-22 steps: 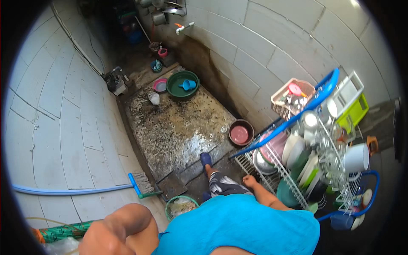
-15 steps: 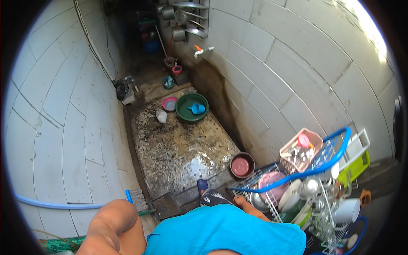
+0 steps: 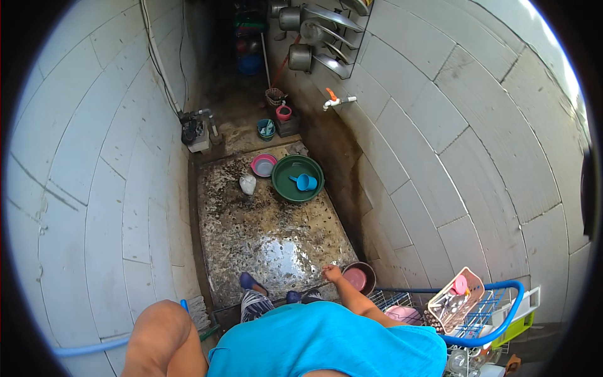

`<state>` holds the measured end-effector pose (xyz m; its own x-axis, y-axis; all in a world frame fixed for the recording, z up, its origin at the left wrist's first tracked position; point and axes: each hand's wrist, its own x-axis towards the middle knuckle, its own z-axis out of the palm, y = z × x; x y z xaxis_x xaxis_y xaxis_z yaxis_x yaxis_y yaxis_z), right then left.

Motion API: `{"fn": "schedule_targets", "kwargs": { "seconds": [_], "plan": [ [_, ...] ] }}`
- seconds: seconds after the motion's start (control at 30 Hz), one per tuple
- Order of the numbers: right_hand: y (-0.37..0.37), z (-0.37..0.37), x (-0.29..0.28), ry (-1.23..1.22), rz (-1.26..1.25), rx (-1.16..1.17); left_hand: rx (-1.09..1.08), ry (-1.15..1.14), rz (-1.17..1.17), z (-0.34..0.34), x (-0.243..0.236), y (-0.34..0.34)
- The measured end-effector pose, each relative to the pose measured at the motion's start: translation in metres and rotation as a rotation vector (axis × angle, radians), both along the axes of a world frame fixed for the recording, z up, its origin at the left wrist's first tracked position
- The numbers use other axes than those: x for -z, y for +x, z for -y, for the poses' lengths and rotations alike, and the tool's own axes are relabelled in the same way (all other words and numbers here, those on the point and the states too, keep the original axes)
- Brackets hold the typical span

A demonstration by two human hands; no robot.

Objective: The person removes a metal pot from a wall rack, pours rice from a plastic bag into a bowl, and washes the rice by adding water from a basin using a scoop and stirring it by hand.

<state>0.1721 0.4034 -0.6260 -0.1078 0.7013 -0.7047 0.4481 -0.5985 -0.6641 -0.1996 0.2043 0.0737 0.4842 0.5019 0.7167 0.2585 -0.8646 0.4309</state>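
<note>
My right hand (image 3: 331, 273) hangs beside the dark red basin (image 3: 364, 278), fingers loosely bent and apart, holding nothing visible. My left arm is bent at the lower left, its hand out of sight. My feet, in dark blue slippers (image 3: 247, 280), are at the near part of the stained, wet slab (image 3: 232, 229). Farther along the slab are a green tub (image 3: 284, 187) with a blue dipper (image 3: 306, 183) in it, a pink basin (image 3: 263, 164) and a white bag (image 3: 247, 185).
A blue-railed dish rack (image 3: 507, 314) with a pink basket (image 3: 447, 312) stands at my right. A tap (image 3: 333, 101) and pots (image 3: 300, 58) are on the right wall, a pump (image 3: 191, 132) by the left wall. A brush (image 3: 198, 314) lies lower left.
I have stepped forward toward the slab and my view has swung up along the passage. My right hand has passed the rack's end to beside the dark red basin, and the rack sits lower in view.
</note>
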Motion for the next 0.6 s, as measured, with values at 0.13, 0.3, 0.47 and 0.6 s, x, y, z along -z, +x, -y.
{"fn": "schedule_targets", "kwargs": {
  "seconds": [0.13,0.3,0.47,0.6],
  "plan": [
    [0.037,-0.042,0.030,-0.018,-0.040,-0.153,0.103,0.108,0.063,-0.050,0.030,-0.063],
    [-0.013,-0.086,0.042,0.119,0.431,-0.333,0.232,0.205,-0.038,-0.124,0.048,-0.136],
    [-0.097,-0.108,0.005,0.028,0.385,-0.090,0.383,0.288,-0.238,-0.231,0.076,-0.199],
    [-0.183,-0.154,-0.016,-0.079,-0.194,0.532,0.340,0.414,-0.638,-0.324,0.125,-0.222]
  ]
}}
